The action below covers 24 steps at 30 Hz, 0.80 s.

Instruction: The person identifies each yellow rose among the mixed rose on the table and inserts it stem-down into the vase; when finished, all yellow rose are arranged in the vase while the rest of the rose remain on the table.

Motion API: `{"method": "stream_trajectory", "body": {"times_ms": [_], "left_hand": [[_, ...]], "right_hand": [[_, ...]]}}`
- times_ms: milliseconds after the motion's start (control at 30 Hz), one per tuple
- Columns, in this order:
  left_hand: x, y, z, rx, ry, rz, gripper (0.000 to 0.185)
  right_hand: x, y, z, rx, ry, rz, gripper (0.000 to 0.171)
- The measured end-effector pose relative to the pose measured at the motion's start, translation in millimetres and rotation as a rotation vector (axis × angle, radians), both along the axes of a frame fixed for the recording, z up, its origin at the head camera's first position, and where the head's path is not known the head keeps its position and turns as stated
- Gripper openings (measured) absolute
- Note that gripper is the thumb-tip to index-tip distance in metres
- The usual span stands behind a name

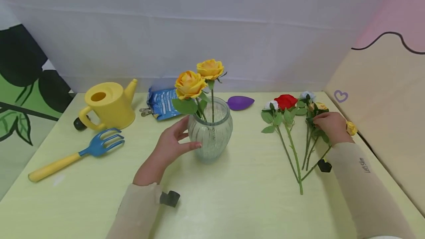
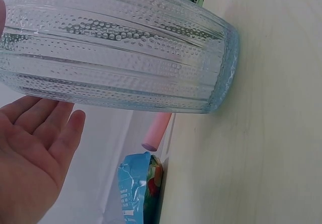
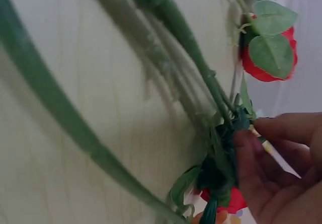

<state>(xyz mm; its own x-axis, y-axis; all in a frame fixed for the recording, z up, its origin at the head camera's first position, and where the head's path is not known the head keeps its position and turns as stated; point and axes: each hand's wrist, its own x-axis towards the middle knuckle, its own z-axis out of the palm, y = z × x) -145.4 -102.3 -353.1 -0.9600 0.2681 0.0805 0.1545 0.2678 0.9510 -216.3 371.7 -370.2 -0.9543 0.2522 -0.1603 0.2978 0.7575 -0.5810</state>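
A ribbed, clear glass vase (image 1: 212, 143) stands on the table with two yellow roses (image 1: 190, 85) in it. My left hand (image 1: 170, 141) holds the vase from its left side, thumb across the front and fingers toward the back. The left wrist view shows the dimpled glass close up. At the right, my right hand (image 1: 333, 124) pinches among the stems and leaves (image 3: 221, 148) just below the flower heads. Which rose it holds I cannot tell. Beside it lie a red rose (image 1: 286, 101), a white rose (image 1: 271, 105) and a yellow rose (image 1: 351, 128).
A yellow watering can (image 1: 111, 106) stands at the back left, with a blue hand fork (image 1: 97, 145) in front of it. Behind the vase lie a blue packet (image 1: 164, 104) and a purple trowel blade (image 1: 240, 103). White cloth (image 1: 212, 28) hangs along the table's back edge.
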Motion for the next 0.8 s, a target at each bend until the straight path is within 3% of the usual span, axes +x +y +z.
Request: {"method": "stream_trajectory", "body": {"times_ms": [133, 467, 633, 800], "left_hand": [[0.1, 0, 1.0, -0.006, -0.014, 0.000, 0.084], [-1.1, -1, -1.1, -0.011, -0.035, 0.004, 0.085], [-1.5, -1, -2.3, -0.007, -0.039, 0.006, 0.085], [-1.5, -1, -2.0, 0.003, -0.034, 0.004, 0.085]], "right_hand": [[-2.8, 3, -6.3, 0.140, -0.049, 0.070, 0.032], [-9.4, 1, -11.7, 0.157, -0.152, 0.108, 0.025], [-5.0, 2, -13.0, 0.037, -0.119, 0.061, 0.033], [4.1, 6, -1.1, -0.200, -0.112, -0.021, 0.048]]}}
